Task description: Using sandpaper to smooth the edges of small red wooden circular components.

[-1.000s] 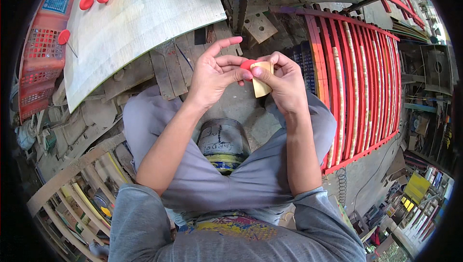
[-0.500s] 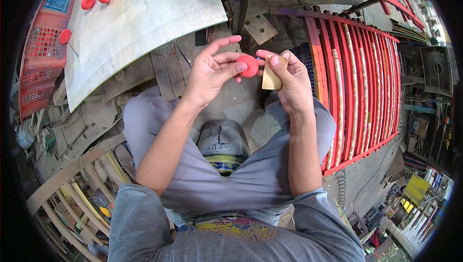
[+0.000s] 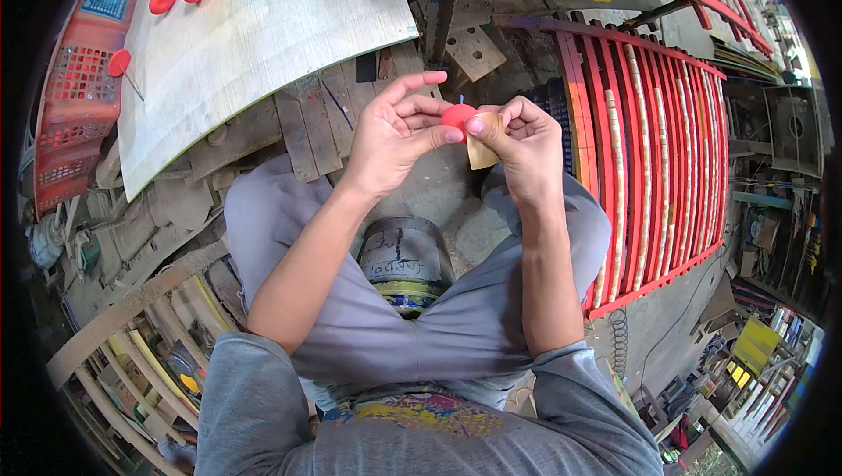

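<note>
Between the thumb and fingers of my left hand (image 3: 386,143) is a small round red wooden piece (image 3: 457,114), its index finger raised away from it. A thin blue tip shows just above the piece. My right hand (image 3: 532,147) pinches a folded yellow-tan sheet that looks like sandpaper (image 3: 482,153). Its thumb presses the sheet against the right side of the red piece, so the two hands nearly meet. Similar red round pieces (image 3: 162,0), some on thin rods, rest on a pale board (image 3: 281,46) at the upper left.
A red plastic crate (image 3: 79,86) stands at the far left. Red slatted racks (image 3: 656,169) fill the right and upper right. Below my hands, a paint-marked bucket (image 3: 405,252) stands between my legs. A wooden slatted frame (image 3: 132,323) lies lower left, and a holed wood block (image 3: 475,53) ahead.
My right hand has moved left, bringing the sandpaper from beside the red piece onto it. The piece has turned in my left hand from face-on to a more tilted view.
</note>
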`<state>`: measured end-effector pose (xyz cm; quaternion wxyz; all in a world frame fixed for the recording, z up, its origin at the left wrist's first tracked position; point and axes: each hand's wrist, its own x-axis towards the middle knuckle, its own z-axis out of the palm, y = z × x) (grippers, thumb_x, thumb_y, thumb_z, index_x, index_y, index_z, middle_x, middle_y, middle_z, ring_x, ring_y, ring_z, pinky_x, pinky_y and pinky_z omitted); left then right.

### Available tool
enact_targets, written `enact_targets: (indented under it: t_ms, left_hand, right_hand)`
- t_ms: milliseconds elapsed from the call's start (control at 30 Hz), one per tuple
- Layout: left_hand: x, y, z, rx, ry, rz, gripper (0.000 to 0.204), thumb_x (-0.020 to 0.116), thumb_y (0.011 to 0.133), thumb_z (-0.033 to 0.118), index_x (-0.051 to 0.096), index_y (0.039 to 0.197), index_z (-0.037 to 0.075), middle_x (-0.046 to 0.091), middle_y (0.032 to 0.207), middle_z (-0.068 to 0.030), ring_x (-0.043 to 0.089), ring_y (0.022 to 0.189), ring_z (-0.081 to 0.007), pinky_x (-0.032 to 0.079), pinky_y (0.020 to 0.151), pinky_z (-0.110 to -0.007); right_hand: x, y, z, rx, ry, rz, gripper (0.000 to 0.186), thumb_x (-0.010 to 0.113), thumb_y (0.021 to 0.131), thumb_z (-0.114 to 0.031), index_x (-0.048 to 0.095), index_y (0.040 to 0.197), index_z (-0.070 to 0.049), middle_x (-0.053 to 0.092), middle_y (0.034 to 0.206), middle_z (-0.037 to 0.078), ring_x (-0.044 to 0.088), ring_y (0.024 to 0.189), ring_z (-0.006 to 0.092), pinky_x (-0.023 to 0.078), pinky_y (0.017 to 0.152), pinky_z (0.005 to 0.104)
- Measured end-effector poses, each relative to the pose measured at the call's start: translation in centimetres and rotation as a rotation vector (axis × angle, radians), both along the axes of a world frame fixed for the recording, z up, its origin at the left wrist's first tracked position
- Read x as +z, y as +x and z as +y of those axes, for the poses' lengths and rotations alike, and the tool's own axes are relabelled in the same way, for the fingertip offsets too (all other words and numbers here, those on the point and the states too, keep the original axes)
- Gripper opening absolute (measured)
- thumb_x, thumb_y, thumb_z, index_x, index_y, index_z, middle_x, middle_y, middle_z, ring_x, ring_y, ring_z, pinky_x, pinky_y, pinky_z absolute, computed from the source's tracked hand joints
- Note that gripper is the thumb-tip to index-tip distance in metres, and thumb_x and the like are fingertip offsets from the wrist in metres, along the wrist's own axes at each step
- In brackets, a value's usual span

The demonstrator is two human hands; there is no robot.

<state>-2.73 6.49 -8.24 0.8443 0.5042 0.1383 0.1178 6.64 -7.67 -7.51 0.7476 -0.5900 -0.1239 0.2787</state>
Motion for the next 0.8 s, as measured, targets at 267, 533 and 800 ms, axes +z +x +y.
enact_targets:
  t_ms: [267, 533, 800]
  left_hand:
    - [1.2, -0.1, 0.5, -0.021, -0.112, 0.022, 0.059, 0.069, 0.079, -0.003, 0.041, 0.131, 0.002, 0.063, 0.101, -0.0139, 0.063, 0.092, -0.0167, 0.054, 0.079, -0.029]
    - [0.3, -0.2, 0.0, -0.078, -0.047, -0.044, 0.061, 0.067, 0.081, -0.003, 0.037, 0.134, 0.003, 0.063, 0.103, -0.0140, 0.063, 0.090, -0.0157, 0.054, 0.075, -0.027]
    - [0.6, -0.2, 0.5, -0.087, -0.044, -0.052, 0.060, 0.066, 0.084, 0.000, 0.036, 0.135, 0.004, 0.063, 0.108, -0.0141, 0.062, 0.090, -0.0130, 0.050, 0.070, -0.023]
  right_hand:
    - [1.0, 0.9, -0.5, 0.054, 0.082, 0.251, 0.027, 0.068, 0.082, -0.003, 0.044, 0.072, -0.007, 0.067, 0.082, 0.015, 0.067, 0.071, 0.0194, 0.054, 0.061, 0.0276]
    - [0.3, 0.1, -0.1, 0.125, 0.003, -0.017, 0.023, 0.074, 0.076, -0.001, 0.052, 0.074, -0.008, 0.061, 0.088, 0.006, 0.058, 0.079, 0.0100, 0.048, 0.072, 0.0233]
    - [0.8, 0.8, -0.6, 0.101, 0.057, 0.118, 0.027, 0.073, 0.078, -0.002, 0.047, 0.071, -0.007, 0.066, 0.078, 0.013, 0.064, 0.069, 0.0138, 0.051, 0.058, 0.0210]
